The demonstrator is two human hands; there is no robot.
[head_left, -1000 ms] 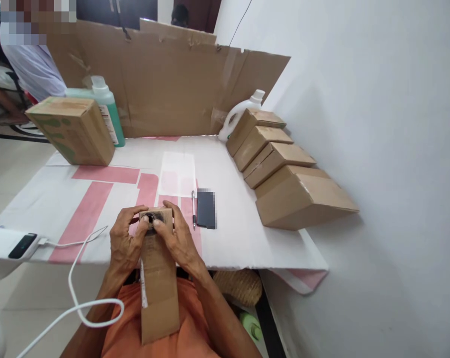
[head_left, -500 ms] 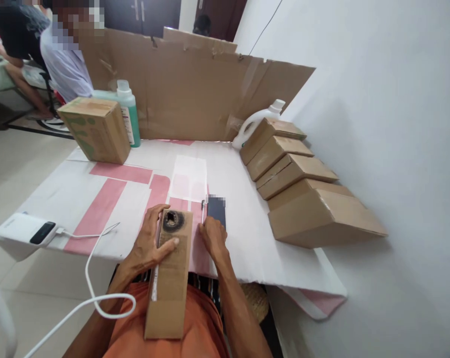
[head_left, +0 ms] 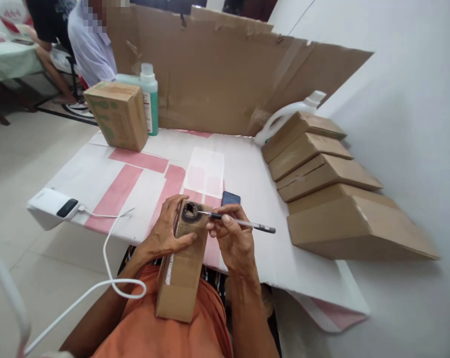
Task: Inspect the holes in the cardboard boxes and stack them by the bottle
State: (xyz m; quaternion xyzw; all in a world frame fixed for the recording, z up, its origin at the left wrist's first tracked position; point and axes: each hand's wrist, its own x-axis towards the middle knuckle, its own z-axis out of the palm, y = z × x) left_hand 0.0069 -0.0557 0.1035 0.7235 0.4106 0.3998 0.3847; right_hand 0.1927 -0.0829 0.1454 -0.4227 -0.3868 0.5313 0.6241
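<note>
Head view: left hand [head_left: 165, 233] grips the box [head_left: 182, 263] propped from lap to counter [head_left: 247, 179] edge, steadying it; right hand [head_left: 234, 238] pinches a pen [head_left: 239, 223], tip at the box's hole [head_left: 190, 211].

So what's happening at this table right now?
A seated person steadies a long narrow cardboard box with the left hand; its near end lies on their lap, its far end at the table edge. The right hand holds a pen with its tip at a dark round hole near the box's far end. A phone lies just beyond. Four closed boxes lean in a row by the wall, and other people sit in the background.
</note>
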